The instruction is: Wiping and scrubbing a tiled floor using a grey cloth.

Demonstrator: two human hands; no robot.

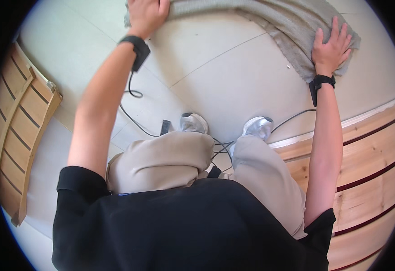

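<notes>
A greyish-beige cloth (275,20) lies bunched and curved across the tiled floor at the top of the head view. On its right end my right hand (331,47) rests flat, palm down, with the fingers spread. My left hand (150,13) is at the cloth's left end, partly cut off by the picture's top edge; its fingertips are out of sight, so whether it grips the fabric does not show. Each wrist wears a black strap with a small device, and the cloth's far edge is hidden beyond the frame.
Slatted wooden panels stand at the left (21,111) and lower right (363,169). Black cables (138,123) run over the floor near my shoes (194,123), beside a small black object (165,127). A tiny white scrap (288,67) lies near the cloth.
</notes>
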